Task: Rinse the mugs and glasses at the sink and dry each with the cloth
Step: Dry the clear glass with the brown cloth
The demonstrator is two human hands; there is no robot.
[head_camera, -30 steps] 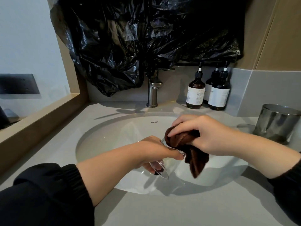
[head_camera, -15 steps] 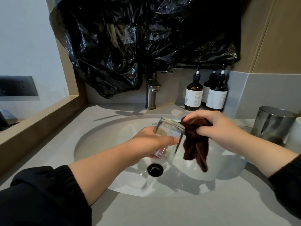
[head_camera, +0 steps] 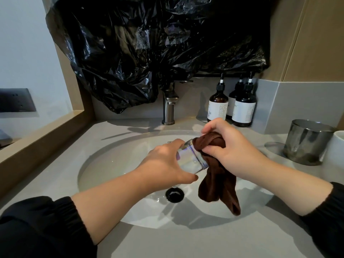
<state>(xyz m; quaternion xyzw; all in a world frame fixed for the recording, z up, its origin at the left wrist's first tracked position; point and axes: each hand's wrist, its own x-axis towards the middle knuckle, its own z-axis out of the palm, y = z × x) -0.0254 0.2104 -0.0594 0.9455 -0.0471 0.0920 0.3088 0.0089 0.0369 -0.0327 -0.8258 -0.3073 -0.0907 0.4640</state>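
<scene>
Over the white sink basin (head_camera: 111, 164) my left hand (head_camera: 163, 162) grips a clear drinking glass (head_camera: 189, 161), tipped on its side with the mouth toward the right. My right hand (head_camera: 234, 151) holds a dark brown cloth (head_camera: 217, 185) bunched against the glass's mouth. The cloth's loose end hangs down into the basin. A white mug (head_camera: 335, 155) shows partly at the right edge of the counter.
A steel tap (head_camera: 169, 107) stands behind the basin, with a black plastic bag (head_camera: 158, 43) covering the wall above it. Three pump bottles (head_camera: 230, 107) sit at the back right. A metal cup (head_camera: 307, 140) stands on the right counter. The drain (head_camera: 175, 194) is open.
The glass was turned from mouth-down to tipped sideways and lifted above the basin. My right hand has brought the cloth up against its mouth.
</scene>
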